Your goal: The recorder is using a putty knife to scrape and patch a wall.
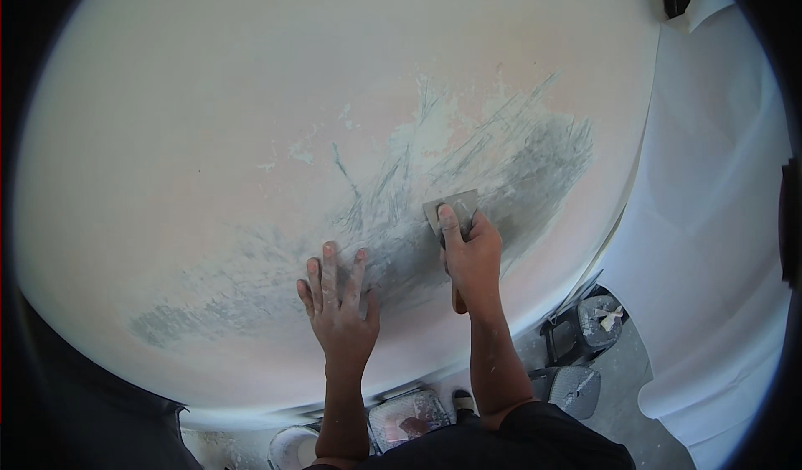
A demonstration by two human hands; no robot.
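A large, pale, curved panel (225, 94) fills most of the view, with a grey, streaky patch of filler (543, 190) smeared across its lower part. My right hand (476, 261) grips a putty knife (464, 202), its flat metal blade up against the grey patch and the thumb pressed on the blade. Below my fist the end of its brown handle shows. To the left, my left hand (344, 315) rests on the panel at the lower edge of the patch, fingers spread and holding nothing. Whitish dust covers its fingers.
White sheeting (710, 177) hangs along the panel's right side. Under the panel's near edge stand dusty stools (576, 391), one with a crumpled scrap (610, 318) on its seat. A round white container (294, 448) sits at the bottom, on the grey floor (631, 395).
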